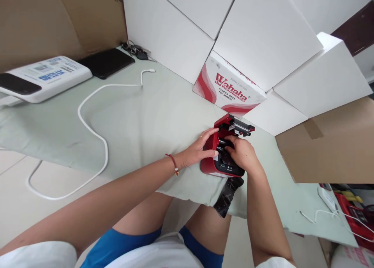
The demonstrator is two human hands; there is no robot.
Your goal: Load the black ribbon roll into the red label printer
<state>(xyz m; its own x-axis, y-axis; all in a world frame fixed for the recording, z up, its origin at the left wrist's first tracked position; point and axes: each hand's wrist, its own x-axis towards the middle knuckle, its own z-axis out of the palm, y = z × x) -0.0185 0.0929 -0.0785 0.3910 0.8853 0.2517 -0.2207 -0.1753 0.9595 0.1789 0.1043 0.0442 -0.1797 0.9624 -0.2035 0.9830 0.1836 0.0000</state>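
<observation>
A red and black label printer point(209, 168) stands near the front edge of the cloth-covered table with its lid point(233, 123) raised. My left hand point(200, 148) grips its left side, fingers towards the back and thumb on the front rim. My right hand point(242, 151) reaches into the open compartment from the right, fingers bent around a dark roller or roll part; the fingertips are partly hidden, so what they pinch cannot be made out. A strip of shiny black film point(224, 199) hangs from the printer's front over the table edge.
A white cable point(106, 151), a white power bank point(52, 77), a black phone point(108, 62) and keys point(136, 49) lie to the left. Behind are white boxes point(263, 34) and a Wahaha carton point(228, 86); a cardboard box point(327, 147) is at right.
</observation>
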